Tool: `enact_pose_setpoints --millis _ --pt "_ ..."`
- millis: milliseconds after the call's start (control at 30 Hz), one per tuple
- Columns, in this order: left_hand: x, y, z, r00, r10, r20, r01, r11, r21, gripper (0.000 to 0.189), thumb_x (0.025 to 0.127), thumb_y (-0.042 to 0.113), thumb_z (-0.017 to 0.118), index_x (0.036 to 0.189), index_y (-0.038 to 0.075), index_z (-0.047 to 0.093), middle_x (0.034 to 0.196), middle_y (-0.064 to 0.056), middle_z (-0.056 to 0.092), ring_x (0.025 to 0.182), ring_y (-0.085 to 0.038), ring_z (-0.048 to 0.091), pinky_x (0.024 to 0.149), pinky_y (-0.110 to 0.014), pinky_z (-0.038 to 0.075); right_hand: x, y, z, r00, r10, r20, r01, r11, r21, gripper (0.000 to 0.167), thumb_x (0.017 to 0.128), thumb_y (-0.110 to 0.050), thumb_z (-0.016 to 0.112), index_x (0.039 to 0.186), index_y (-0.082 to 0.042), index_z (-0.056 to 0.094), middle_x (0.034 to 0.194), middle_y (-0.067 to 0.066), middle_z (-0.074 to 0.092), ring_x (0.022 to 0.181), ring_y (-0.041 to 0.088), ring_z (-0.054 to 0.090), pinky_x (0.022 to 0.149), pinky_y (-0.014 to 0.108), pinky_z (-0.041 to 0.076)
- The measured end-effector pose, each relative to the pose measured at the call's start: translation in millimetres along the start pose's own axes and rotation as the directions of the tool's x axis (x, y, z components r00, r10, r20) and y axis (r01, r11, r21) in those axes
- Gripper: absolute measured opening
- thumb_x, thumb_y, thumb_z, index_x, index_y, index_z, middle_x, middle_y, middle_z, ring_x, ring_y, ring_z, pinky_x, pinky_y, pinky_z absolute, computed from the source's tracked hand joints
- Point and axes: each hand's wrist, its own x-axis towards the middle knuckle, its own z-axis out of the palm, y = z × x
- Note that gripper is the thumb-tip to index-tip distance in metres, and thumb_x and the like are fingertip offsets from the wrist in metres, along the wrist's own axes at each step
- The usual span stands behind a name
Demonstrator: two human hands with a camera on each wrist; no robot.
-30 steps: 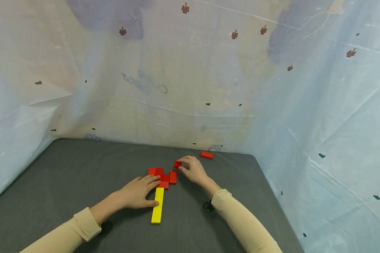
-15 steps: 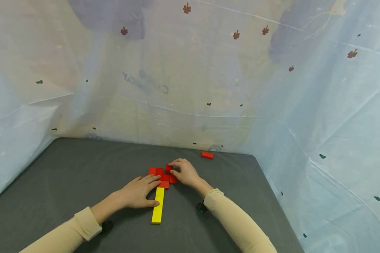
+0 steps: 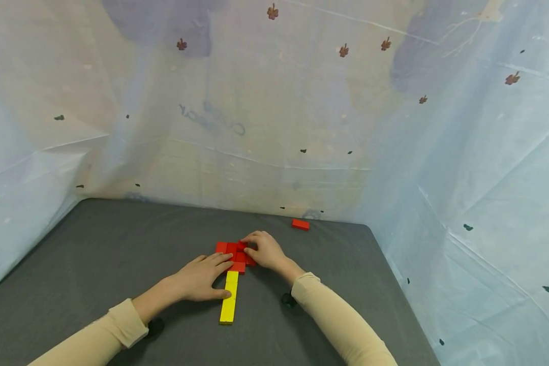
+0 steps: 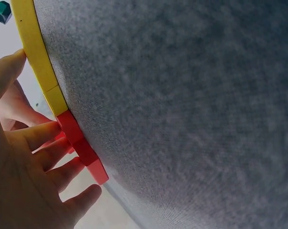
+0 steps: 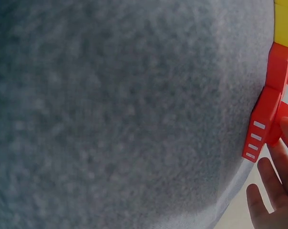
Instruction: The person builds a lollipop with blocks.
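Note:
Several red blocks [image 3: 237, 267] lie flat against one another on the dark tabletop, with a yellow strip of blocks [image 3: 229, 302] running from them toward the person. My left hand [image 3: 196, 280] rests with spread fingers at the left side of the red group, its thumb at the yellow strip. In the left wrist view, those fingertips touch the red edges [image 4: 73, 129]. My right hand [image 3: 267, 252] pinches a small red block [image 3: 242, 245] between thumb and index finger at the group's far right. The right wrist view shows it beside a red block with white marks [image 5: 261, 119].
A single red block [image 3: 300, 224] lies apart near the table's back edge, right of the group. The dark cloth-covered table [image 3: 119, 244] is bordered by a pale patterned plastic sheet [image 3: 256, 127] behind and at both sides.
My right hand has moved left and slightly nearer, carrying the pinched red block from outside the group to its far right part. My left hand stays in place.

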Motion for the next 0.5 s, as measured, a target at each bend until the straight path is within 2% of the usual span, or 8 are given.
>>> enact_pose_setpoints --millis 200,500 --pt "-0.3 0.8 0.1 1.0 -0.004 0.001 0.004 1.0 -0.004 0.086 0.091 0.064 0.069 0.156 0.01 0.049 0.165 -0.01 0.039 0.151 -0.035 0.037 0.117 -0.066 0.03 -1.4 -0.9 -0.1 0.999 -0.004 0.04 0.003 1.0 0.013 0.028 0.103 -0.019 0.067 0.129 -0.013 0.074 0.129 0.005 0.069 0.121 0.026 0.062 0.106 0.042 0.051" --pt "0.1 0.8 0.2 1.0 -0.011 0.009 0.011 1.0 -0.013 0.087 0.09 0.064 0.07 0.156 0.01 0.049 0.165 -0.01 0.039 0.151 -0.035 0.037 0.117 -0.067 0.03 -2.3 -0.3 0.3 0.999 -0.013 0.037 0.012 0.999 0.035 0.027 0.104 -0.018 0.066 0.128 -0.011 0.075 0.128 0.006 0.07 0.12 0.026 0.063 0.106 0.042 0.05"
